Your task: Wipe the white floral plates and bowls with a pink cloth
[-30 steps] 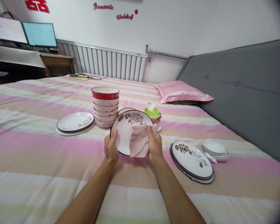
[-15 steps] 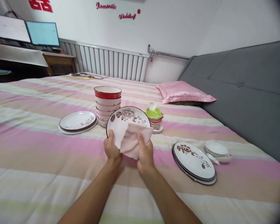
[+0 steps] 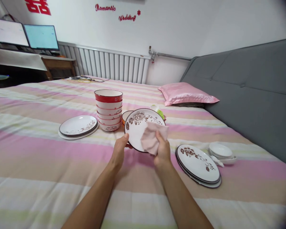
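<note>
A white plate (image 3: pixel 134 132) with a dark rim and brown flower print is held up, tilted, above the bed. My left hand (image 3: pixel 120 148) grips its lower left edge, thumb on the front and fingers behind. A pale pink cloth (image 3: pixel 152 136) lies over the plate's lower right part. My right hand (image 3: pixel 163 148) is closed on this cloth and pinches it against the plate, thumb in front; its other fingers are mostly hidden. Behind the plate, an orange-rimmed bowl (image 3: pixel 125 117) and a green leaf-shaped dish (image 3: pixel 160 113) are partly covered.
Stacked red and white bowls (image 3: pixel 109 109) stand left of the held plate, with stacked plates (image 3: pixel 78 125) farther left. To the right lie more flowered plates (image 3: pixel 199 163) and small white dishes (image 3: pixel 220 150). A pink pillow (image 3: pixel 187 93) rests near the grey headboard (image 3: pixel 248 73).
The plate, cloth and both hands have moved right, uncovering the orange-rimmed bowl and hiding more of the green dish. The cloth has stayed on the plate's lower right part.
</note>
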`<move>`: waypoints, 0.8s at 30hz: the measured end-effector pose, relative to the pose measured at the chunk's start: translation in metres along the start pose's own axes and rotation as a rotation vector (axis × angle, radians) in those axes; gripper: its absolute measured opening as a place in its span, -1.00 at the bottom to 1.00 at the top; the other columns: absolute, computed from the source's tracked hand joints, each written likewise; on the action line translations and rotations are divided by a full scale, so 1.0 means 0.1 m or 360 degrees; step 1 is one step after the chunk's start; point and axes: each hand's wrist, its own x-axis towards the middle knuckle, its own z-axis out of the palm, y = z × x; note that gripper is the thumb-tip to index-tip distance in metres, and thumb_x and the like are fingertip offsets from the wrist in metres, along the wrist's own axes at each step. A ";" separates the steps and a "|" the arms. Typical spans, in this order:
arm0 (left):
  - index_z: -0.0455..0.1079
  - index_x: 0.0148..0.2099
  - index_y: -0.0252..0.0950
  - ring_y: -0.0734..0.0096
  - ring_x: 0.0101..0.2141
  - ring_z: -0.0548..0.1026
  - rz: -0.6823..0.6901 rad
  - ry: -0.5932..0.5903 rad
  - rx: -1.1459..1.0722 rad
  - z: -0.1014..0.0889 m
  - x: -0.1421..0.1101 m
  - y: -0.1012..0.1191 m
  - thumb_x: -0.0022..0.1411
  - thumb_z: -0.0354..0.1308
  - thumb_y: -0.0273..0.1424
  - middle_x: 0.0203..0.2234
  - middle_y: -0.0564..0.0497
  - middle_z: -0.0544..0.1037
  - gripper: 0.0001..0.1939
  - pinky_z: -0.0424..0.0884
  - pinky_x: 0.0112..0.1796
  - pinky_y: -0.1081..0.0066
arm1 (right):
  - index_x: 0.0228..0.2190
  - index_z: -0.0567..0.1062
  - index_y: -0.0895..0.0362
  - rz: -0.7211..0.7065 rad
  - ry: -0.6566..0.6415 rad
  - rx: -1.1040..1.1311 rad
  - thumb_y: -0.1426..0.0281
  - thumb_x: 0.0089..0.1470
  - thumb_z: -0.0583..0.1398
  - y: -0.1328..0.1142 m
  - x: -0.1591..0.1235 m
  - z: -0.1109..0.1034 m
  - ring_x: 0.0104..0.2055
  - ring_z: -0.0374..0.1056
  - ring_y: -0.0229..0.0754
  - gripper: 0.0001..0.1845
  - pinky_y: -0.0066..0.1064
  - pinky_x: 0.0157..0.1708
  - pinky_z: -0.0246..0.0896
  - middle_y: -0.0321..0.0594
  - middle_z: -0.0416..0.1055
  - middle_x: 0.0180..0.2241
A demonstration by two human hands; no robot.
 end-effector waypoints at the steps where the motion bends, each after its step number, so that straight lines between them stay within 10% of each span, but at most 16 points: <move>1: 0.48 -0.12 -0.38 0.24 -0.33 0.51 -0.0036 -0.0119 0.0047 -0.01 0.01 0.03 0.10 0.09 -0.01 -0.27 -0.12 0.60 -0.46 0.39 -0.33 0.38 | -0.18 0.49 0.22 -0.0008 -0.0030 -0.0014 0.27 -0.20 0.34 -0.07 0.06 -0.04 -0.26 0.50 -0.06 -0.51 -0.27 -0.26 0.44 -0.10 0.55 -0.24; 6: 0.44 -0.02 -0.37 0.17 -0.20 0.52 -0.0251 -0.0302 -0.0165 -0.03 0.03 0.19 0.18 -0.15 0.08 -0.18 -0.16 0.58 -0.32 0.39 -0.28 0.37 | -0.18 0.51 0.20 -0.0031 -0.0356 -0.0146 0.29 -0.18 0.35 -0.35 0.19 -0.21 -0.26 0.50 -0.06 -0.54 -0.26 -0.22 0.42 -0.12 0.56 -0.23; 17: 0.38 0.03 -0.41 0.09 -0.18 0.56 -0.0749 -0.0183 -0.0377 0.00 -0.04 0.23 0.16 0.14 -0.21 -0.24 -0.20 0.61 -0.53 0.43 -0.09 0.18 | -0.34 0.57 0.18 0.0126 -0.0728 -0.0640 0.24 -0.26 0.40 -0.36 0.08 -0.21 -0.34 0.48 -0.10 -0.61 -0.34 -0.27 0.35 -0.17 0.57 -0.35; 24: 0.43 -0.07 -0.40 0.14 -0.31 0.59 -0.0435 0.0038 -0.0235 0.03 -0.03 0.09 0.13 0.21 -0.26 -0.28 -0.25 0.61 -0.62 0.53 -0.24 0.23 | -0.28 0.56 0.20 0.0012 -0.0649 -0.0697 0.20 -0.25 0.39 -0.37 0.10 -0.20 -0.28 0.48 -0.08 -0.54 -0.31 -0.22 0.35 -0.15 0.57 -0.30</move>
